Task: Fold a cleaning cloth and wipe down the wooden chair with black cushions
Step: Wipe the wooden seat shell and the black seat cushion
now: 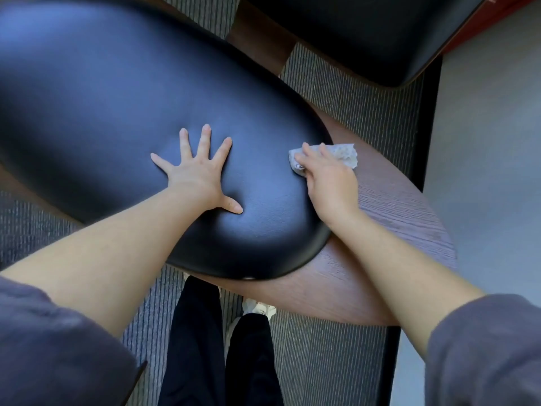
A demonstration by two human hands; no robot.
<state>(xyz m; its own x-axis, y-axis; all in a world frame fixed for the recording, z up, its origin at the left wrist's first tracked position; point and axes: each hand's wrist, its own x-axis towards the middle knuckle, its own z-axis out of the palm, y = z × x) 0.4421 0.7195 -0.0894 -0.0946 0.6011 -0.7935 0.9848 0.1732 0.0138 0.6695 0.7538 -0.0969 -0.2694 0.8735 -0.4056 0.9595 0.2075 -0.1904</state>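
A large black cushion (117,106) fills the upper left of the head view, set on the chair's brown wooden frame (389,206). My left hand (199,174) lies flat on the cushion with fingers spread. My right hand (328,180) grips a crumpled pale grey cloth (342,155) at the cushion's right edge, where the cushion meets the wood. Part of the cloth is hidden under my fingers.
A second black cushion (366,30) with a wooden rim sits at the top right. Striped grey carpet (336,361) lies below, with a smooth grey floor (483,142) on the right. My dark trouser legs (222,347) and a white shoe stand by the chair's near edge.
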